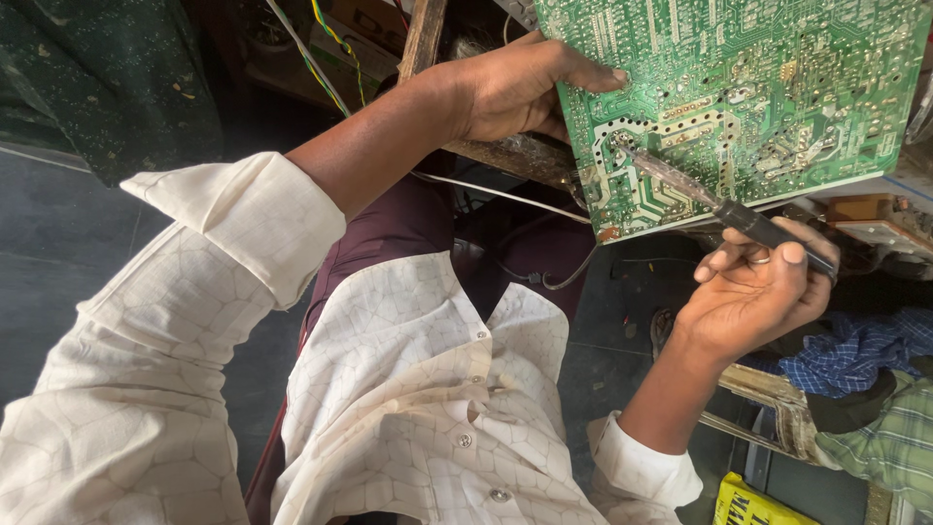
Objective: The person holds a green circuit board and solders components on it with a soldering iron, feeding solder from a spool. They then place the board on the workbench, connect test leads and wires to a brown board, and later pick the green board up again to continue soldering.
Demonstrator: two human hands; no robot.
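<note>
The left hand gripped the edge of a green circuit board at nine o'clock, fingers curled over its solder side. The right hand, at six o'clock below the board, pinched a soldering iron, tip touching the board.

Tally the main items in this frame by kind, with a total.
Green circuit board: 1
Soldering iron: 1
Hands (left hand, right hand): 2
Yellow package: 1
Blue checked cloth: 1
Total: 6
</note>
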